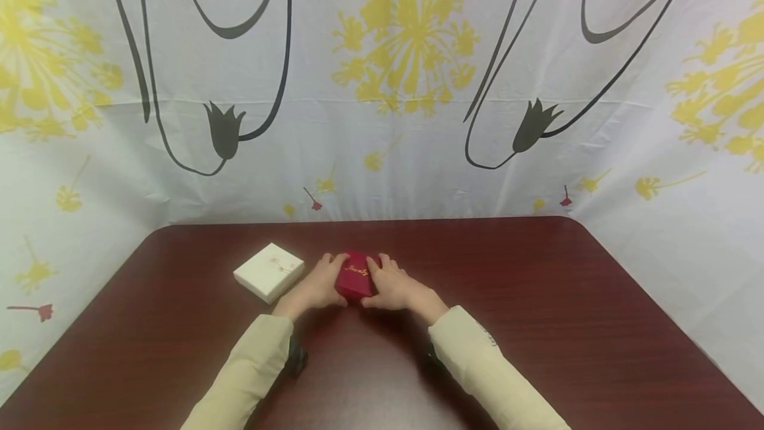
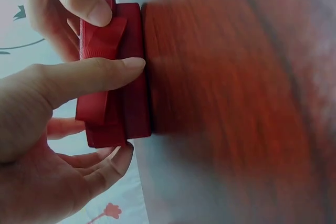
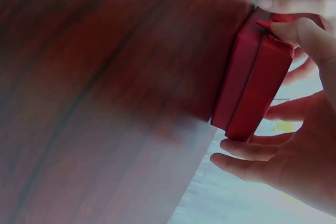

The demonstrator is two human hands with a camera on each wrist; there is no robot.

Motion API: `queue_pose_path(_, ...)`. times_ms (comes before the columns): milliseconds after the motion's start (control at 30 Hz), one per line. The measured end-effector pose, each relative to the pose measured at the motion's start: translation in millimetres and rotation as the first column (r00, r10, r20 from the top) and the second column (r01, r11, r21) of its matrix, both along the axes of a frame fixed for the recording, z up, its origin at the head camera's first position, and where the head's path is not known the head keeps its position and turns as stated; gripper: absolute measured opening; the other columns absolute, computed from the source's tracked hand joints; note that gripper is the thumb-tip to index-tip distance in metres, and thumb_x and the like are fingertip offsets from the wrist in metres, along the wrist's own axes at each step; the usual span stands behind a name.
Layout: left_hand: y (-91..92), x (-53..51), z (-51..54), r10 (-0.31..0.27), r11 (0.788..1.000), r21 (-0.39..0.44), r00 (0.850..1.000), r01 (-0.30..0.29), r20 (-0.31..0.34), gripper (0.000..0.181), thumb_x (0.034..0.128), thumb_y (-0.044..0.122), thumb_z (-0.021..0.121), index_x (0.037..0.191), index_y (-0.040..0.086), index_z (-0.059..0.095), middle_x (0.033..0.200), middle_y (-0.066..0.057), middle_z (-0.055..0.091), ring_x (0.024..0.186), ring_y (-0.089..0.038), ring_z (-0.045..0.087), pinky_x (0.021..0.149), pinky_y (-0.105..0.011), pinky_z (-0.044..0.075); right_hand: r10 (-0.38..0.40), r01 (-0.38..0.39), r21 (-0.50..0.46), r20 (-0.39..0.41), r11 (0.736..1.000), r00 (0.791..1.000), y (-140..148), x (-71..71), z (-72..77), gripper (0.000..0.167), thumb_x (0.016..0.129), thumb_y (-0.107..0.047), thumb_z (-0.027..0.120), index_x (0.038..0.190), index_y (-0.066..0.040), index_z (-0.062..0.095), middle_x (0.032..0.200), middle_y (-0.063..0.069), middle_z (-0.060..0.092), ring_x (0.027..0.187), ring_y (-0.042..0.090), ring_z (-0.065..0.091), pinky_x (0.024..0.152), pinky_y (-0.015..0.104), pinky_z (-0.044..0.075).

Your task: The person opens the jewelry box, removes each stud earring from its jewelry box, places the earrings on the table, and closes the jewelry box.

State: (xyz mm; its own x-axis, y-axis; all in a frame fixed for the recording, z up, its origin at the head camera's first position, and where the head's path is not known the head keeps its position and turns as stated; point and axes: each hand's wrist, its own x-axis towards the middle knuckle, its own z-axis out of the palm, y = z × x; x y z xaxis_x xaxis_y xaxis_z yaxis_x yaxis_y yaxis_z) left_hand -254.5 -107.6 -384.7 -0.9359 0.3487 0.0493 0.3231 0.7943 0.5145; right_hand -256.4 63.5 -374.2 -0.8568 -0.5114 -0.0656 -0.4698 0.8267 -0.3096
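We see left hand [image 1: 319, 286] and right hand [image 1: 394, 286], both half-curled, gripping red box [image 1: 355, 279] (white box [image 1: 267, 273] near left hand).

Lettering Present, None Legible

Gold script [image 1: 357, 271] runs across the top of the red box [image 1: 353, 291], too small and blurred in the head view to read. A small dark mark [image 1: 491, 338], possibly lettering, sits near the cuff of the right sleeve [image 1: 477, 360]; it is unreadable too.
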Motion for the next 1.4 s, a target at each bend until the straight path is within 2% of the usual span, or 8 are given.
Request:
queue_pose_path(367,5.5,11.0,-4.6,-0.078,0.996,0.041,0.997,0.077,0.015,0.085,0.0606,0.008,0.080,0.131,-0.002,0.032,0.123,-0.024,0.038,0.109,-0.035,0.043,0.091,-0.049,0.037,0.064,-0.064,-0.002,-0.006,0.998,0.998,16,12.5,3.5,0.084,0.073,-0.041,0.069,0.135,0.002,0.032,0.133,0.025,0.031,0.117,0.037,0.038,0.091,0.048,0.038)
queue_pose_path(533,8.2,15.3,-4.4,-0.112,0.992,0.067,0.994,0.111,0.014,0.091,0.0584,0.009,0.081,0.132,-0.003,0.029,0.124,-0.023,0.037,0.110,-0.036,0.042,0.091,-0.048,0.037,0.066,-0.066,0.011,-0.013,0.998,0.998,22,16.7,3.8,0.083,0.072,-0.040,0.070,0.134,0.002,0.033,0.132,0.024,0.033,0.116,0.036,0.039,0.091,0.047,0.039)
queue_pose_path(800,11.2,17.7,-6.8,-0.158,0.985,0.076,0.987,0.156,0.019,0.096,0.0579,0.012,0.082,0.135,-0.002,0.026,0.128,-0.022,0.036,0.113,-0.035,0.040,0.093,-0.047,0.036,0.055,-0.055,0.017,0.023,0.998,0.998,31,23.1,4.3,0.084,0.071,-0.040,0.071,0.136,-0.002,0.032,0.135,0.022,0.031,0.114,0.035,0.042,0.089,0.048,0.041)
queue_pose_path(1133,15.4,23.0,-5.9,-0.205,0.978,0.060,0.976,0.201,0.073,0.098,0.0592,0.016,0.081,0.136,0.001,0.023,0.131,-0.019,0.033,0.114,-0.032,0.039,0.091,-0.046,0.038,0.078,-0.078,0.014,0.024,0.997,0.997,41,29.9,5.4,0.085,0.069,-0.040,0.072,0.135,-0.004,0.034,0.133,0.020,0.034,0.110,0.033,0.044,0.085,0.046,0.044)
queue_pose_path(1400,18.0,25.5,-4.2,-0.221,0.975,0.035,0.973,0.219,0.066,0.099,0.0572,0.015,0.082,0.135,-0.004,0.024,0.130,-0.022,0.033,0.115,-0.034,0.039,0.093,-0.045,0.037,0.096,-0.096,0.011,0.004,0.995,0.995,47,32.8,5.3,0.084,0.069,-0.042,0.072,0.134,-0.004,0.036,0.131,0.019,0.035,0.106,0.033,0.048,0.084,0.044,0.045)
